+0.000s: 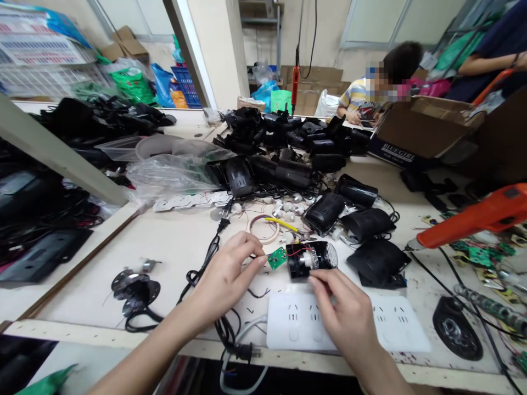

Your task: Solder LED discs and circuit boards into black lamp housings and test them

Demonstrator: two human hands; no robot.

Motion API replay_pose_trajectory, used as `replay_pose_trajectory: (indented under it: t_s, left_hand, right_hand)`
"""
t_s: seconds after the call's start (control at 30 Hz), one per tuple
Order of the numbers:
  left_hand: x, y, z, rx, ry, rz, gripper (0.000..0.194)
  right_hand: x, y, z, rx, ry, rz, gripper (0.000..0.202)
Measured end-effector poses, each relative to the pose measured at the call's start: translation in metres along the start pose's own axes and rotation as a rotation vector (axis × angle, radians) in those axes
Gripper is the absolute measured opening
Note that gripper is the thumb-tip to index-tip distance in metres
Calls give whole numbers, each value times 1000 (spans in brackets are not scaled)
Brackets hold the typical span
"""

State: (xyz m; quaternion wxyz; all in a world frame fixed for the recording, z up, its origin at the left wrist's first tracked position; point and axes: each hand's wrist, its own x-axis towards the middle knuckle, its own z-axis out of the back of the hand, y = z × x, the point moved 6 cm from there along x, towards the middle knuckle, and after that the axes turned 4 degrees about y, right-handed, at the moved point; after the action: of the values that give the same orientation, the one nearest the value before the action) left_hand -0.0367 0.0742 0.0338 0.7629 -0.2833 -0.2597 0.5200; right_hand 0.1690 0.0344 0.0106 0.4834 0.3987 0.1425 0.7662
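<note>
Green circuit board (277, 258): centre of frame, tilted, at the left end of the open black housing; red wires run from board to housing.
Left hand (233, 270): grip closed, thumb and forefinger pinching the board at its left edge.
Open black housing (293, 266): just right of frame centre, on its side above the power strip; white gear piece inside, clear honeycomb-faced disc (331, 255) at its right end.
Right hand (345, 307): grip closed on the housing's lower edge, thumb and forefinger together; palm over the power strip.
White power strip (284, 323): lower centre, near the front edge of the counter (173, 236).
Yellow tube (284, 224): above the board, among loose wires.
Black housings (368, 224): several right of centre; a larger heap behind, upper centre.
Metal discs (123, 282): lower left, loosely grouped.
Orange electric screwdriver (473, 216): right edge, tip pointing left.
Cardboard box (428, 126): upper right, printed "BLUE GIRL".
Co-worker: upper right, striped shirt (348, 99), behind the heap.
</note>
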Motion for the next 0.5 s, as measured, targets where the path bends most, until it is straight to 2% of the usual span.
replay_pose_trajectory:
  t_s: [0.07, 0.2, 0.27, 0.37, 0.5]
  left_hand:
    - [-6, 0, -9, -129, 16, 58, 22]
    - [-14, 12, -29, -378, 27, 234, 21]
    - [-17, 18, -36, -472, 13, 277, 20]
    - [-20, 21, -44, -535, 8, 283, 20]
    - [-21, 17, -49, -543, 28, 274, 20]
  right_hand:
    - [2, 0, -10, 75, 25, -103, 19]
    - [2, -9, -36, 350, 159, -447, 28]
    - [-1, -11, -44, 475, 208, -582, 32]
    - [-3, -12, -46, 544, 210, -655, 34]
    - [-6, -13, -41, 472, 203, -619, 33]
